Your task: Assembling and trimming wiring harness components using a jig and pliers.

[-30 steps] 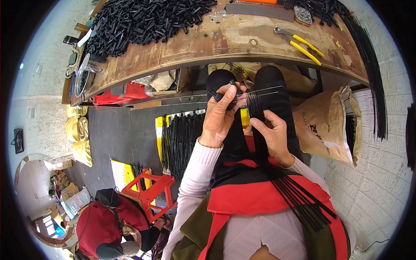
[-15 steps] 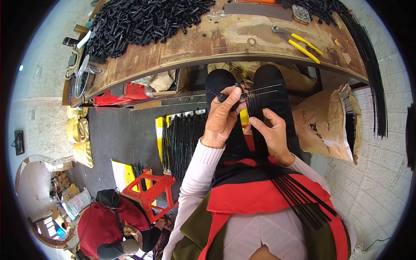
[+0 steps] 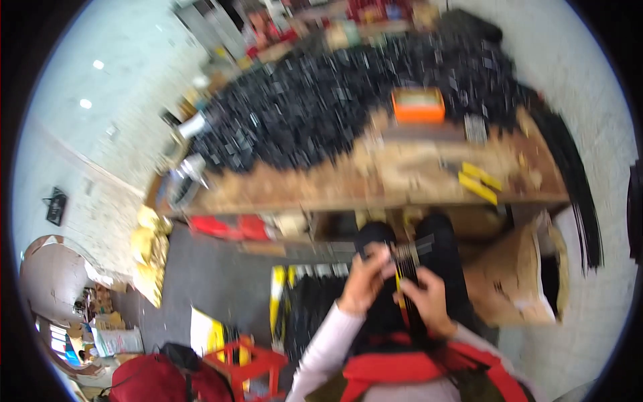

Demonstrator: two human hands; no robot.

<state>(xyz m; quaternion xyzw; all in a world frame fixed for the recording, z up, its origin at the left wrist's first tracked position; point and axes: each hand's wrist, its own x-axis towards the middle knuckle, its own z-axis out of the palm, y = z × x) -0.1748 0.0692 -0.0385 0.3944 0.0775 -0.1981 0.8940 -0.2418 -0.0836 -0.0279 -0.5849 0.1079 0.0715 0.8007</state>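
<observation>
Above my knees, my right hand (image 3: 430, 299) grips a bundle of thin black rods (image 3: 404, 258) between thumb and fingers. The bundle runs back over my lap toward the red-edged apron (image 3: 395, 367). Just left of it, my left hand (image 3: 364, 280) is closed with its fingertips close to the rods' upper ends. Small black tubular pieces showed in that hand half a second ago; motion blur smears them now. Thin pale rods stick out sideways past the bundle.
A wooden bench (image 3: 295, 191) ahead carries a big heap of black tubular pieces (image 3: 288, 110), an orange box (image 3: 418, 105) and yellow-handled pliers (image 3: 479, 182). Long black rods (image 3: 569, 167) hang off its right end. A brown sack (image 3: 512, 275) stands right; a red stool (image 3: 248, 365) and another person (image 3: 167, 378) are lower left.
The view has tilted up, so the bench and its heap show more fully and my hands sit lower in the picture. Both hands stay together at the rods.
</observation>
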